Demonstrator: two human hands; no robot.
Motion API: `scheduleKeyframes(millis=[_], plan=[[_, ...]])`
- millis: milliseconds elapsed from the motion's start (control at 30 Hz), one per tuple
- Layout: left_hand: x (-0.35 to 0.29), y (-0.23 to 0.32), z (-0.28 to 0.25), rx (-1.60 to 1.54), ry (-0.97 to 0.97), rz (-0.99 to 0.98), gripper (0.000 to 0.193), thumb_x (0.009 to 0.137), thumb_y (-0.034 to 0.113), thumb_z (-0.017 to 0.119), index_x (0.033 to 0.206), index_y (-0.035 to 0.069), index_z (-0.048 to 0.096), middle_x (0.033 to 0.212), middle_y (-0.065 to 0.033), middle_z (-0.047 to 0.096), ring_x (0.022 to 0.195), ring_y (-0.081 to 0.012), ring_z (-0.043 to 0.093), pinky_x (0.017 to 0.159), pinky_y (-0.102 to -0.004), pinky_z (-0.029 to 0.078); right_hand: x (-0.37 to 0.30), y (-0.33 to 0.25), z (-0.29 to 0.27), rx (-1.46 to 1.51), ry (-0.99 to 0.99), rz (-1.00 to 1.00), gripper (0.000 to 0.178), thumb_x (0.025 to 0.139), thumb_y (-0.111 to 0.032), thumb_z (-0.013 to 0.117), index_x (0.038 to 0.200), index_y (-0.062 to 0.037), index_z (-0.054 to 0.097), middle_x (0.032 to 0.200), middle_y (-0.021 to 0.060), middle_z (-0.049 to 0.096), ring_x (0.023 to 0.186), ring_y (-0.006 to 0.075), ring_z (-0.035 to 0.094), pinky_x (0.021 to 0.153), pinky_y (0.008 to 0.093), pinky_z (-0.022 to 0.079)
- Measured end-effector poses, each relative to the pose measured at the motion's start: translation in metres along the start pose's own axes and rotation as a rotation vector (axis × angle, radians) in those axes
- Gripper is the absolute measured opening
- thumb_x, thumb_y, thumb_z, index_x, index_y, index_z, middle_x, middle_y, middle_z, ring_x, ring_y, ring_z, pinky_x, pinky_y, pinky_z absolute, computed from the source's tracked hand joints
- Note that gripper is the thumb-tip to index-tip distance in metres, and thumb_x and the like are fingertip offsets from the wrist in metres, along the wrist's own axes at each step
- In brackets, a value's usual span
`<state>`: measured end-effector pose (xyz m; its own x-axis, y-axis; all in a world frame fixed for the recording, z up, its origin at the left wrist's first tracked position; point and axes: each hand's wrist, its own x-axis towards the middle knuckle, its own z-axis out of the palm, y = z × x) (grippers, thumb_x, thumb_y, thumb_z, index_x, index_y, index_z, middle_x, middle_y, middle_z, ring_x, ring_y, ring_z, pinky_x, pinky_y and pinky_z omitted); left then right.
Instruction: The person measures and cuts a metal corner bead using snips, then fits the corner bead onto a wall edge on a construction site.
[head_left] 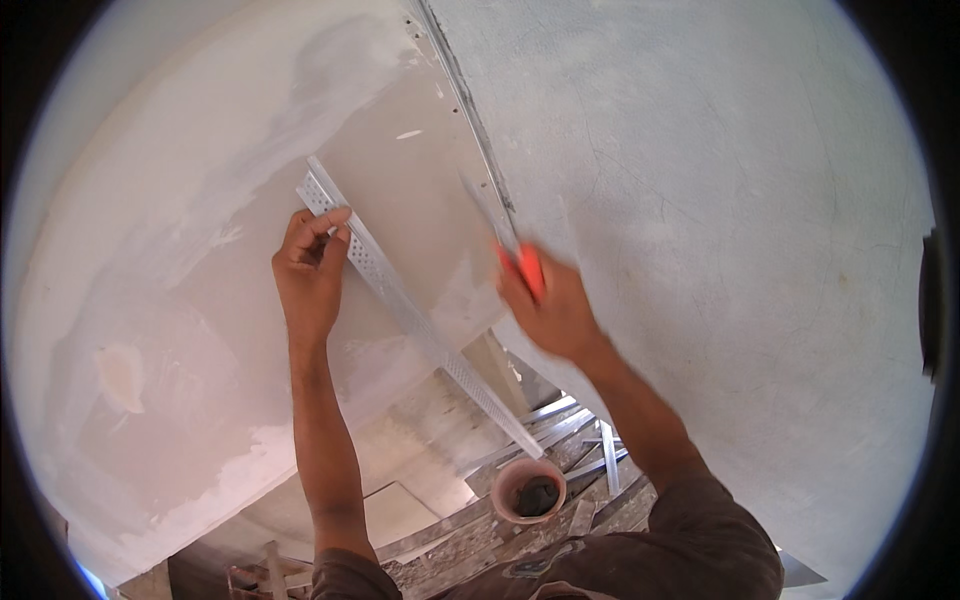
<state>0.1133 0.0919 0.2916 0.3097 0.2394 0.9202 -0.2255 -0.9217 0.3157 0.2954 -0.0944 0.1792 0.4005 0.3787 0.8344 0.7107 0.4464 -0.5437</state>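
Observation:
My left hand [316, 262] pinches a long perforated metal edge bead [385, 282] near its upper end, thumb and fingers closed on it. The bead slants down to the right in front of the plasterboard, its lower end above a bucket. My right hand [548, 308] is wrapped around the red handles of what look like metal snips [525, 268]. Their blades point up and left, close to the joint between the two surfaces, and are smeared by motion. The snips and the bead are apart.
A patchily coated plasterboard surface [240, 330] meets a grey, cracked one [720, 200] along a metal-edged joint [470, 110] with several small screw holes. Below are a bucket [500, 490] with dark contents, loose metal profiles [610, 455] and rough wooden planks [450, 550].

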Motion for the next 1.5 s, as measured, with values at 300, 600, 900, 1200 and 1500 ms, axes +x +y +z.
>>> scheduleKeyframes(millis=[300, 600, 900, 1200, 1500], plan=[[0.083, 0.051, 0.069, 0.113, -0.025, -0.015, 0.024, 0.094, 0.008, 0.066, 0.116, 0.001, 0.072, 0.083, -0.0015, 0.068, 0.074, -0.0091, 0.058, 0.073, -0.0251, 0.049, -0.261, 0.151, 0.021, 0.118, 0.100, 0.614, 0.036, 0.093, -0.020, 0.071, 0.118, 0.0005, 0.057, 0.085, 0.0110, 0.063, 0.074, 0.0207, 0.061, 0.070, 0.0342, 0.051], [0.195, 0.051, 0.132, 0.109, -0.109, 0.111, 0.029, 0.091, 0.005, 0.065, 0.118, -0.001, 0.070, 0.103, -0.0083, 0.071, 0.079, -0.0127, 0.065, 0.073, -0.0274, 0.054, -0.305, 0.194, 0.038, -0.085, 0.186, 0.553, 0.036, 0.091, -0.019, 0.073, 0.117, -0.0005, 0.057, 0.093, 0.0223, 0.068, 0.086, 0.0370, 0.070, 0.075, 0.0419, 0.055], [0.256, 0.039, 0.150, 0.311, -0.014, 0.095, 0.031, 0.087, 0.003, 0.071, 0.118, -0.002, 0.070, 0.096, -0.0042, 0.068, 0.081, -0.0118, 0.064, 0.074, -0.0252, 0.053, -0.281, 0.204, 0.067, 0.038, 0.258, 0.460, 0.028, 0.092, -0.015, 0.071, 0.111, -0.0004, 0.056, 0.091, 0.0174, 0.063, 0.079, 0.0332, 0.065, 0.074, 0.0398, 0.053], [0.287, 0.040, 0.134, 0.732, 0.173, 0.414, 0.028, 0.072, 0.009, 0.084, 0.095, -0.003, 0.072, 0.087, -0.0142, 0.073, 0.080, -0.0245, 0.070, 0.072, -0.0353, 0.058, -0.280, 0.210, 0.072, -0.026, 0.224, 0.435, 0.021, 0.095, -0.016, 0.065, 0.107, -0.0002, 0.057, 0.082, 0.0180, 0.062, 0.074, 0.0401, 0.062, 0.068, 0.0435, 0.052], [0.288, 0.057, 0.155, 0.895, 0.038, 0.473, 0.034, 0.075, 0.014, 0.084, 0.102, -0.002, 0.072, 0.091, -0.0181, 0.072, 0.085, -0.0287, 0.070, 0.076, -0.0372, 0.057, -0.373, 0.265, 0.103, 1.502, 0.656, 1.540, 0.022, 0.102, -0.029, 0.062, 0.088, -0.0143, 0.054, 0.069, -0.0006, 0.054, 0.055, 0.0129, 0.051, 0.050, 0.0275, 0.044]])
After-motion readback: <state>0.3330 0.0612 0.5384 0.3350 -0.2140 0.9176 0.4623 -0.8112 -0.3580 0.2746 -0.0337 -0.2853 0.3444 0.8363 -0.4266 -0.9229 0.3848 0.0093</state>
